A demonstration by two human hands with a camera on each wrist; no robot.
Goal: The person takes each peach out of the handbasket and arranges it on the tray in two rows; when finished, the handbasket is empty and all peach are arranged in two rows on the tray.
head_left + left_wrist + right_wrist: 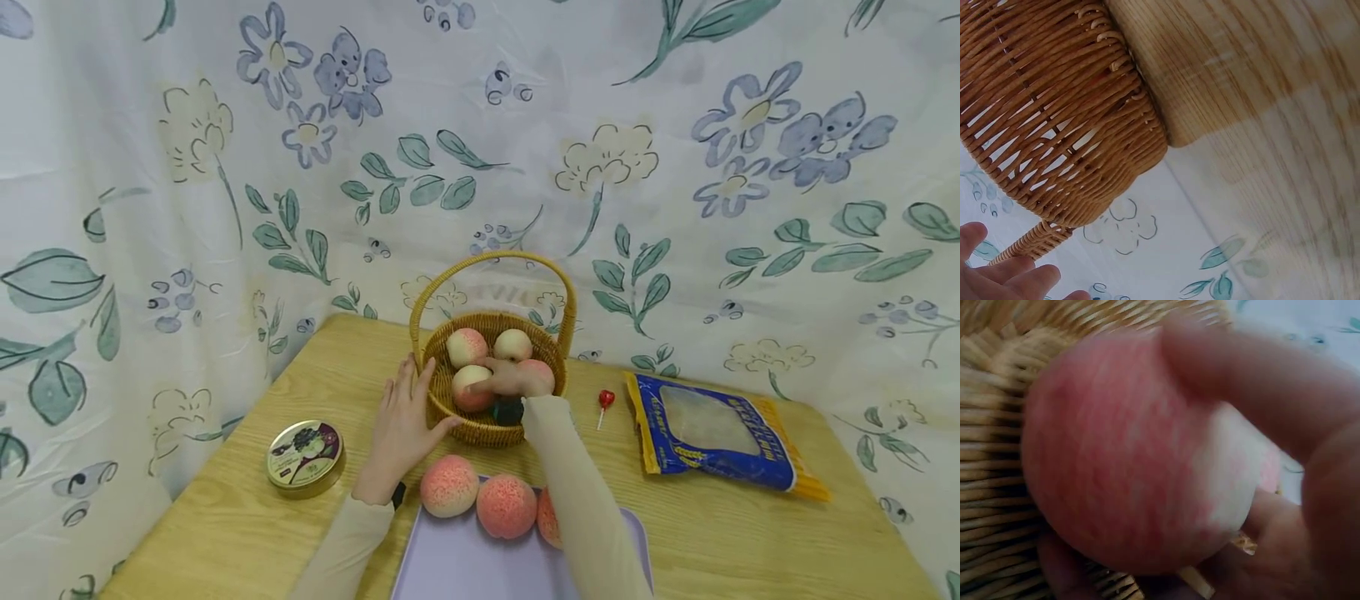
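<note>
A woven wicker basket [480, 433] with a tall arched handle [504, 254] stands toward the back of the table and holds several pink-and-cream peaches. Inside it, my right hand [510, 379] grips a peach [1129, 450], thumb on one side and fingers curled under the other. My left hand [405, 425] lies along the basket's left side with its fingers spread and fairly straight. In the left wrist view, its fingertips [1038, 279] appear beside the handle's base. Three more peaches [507, 507] form a row at the far end of a lilac tray [480, 567]; my right forearm partly covers one.
To the left sits a round tin [305, 454] with a fruit-printed lid. Right of the basket lie a red lollipop [605, 402] and a blue-and-yellow plastic food packet [720, 433]. A floral curtain [525, 167] hangs close behind the wooden table [225, 517].
</note>
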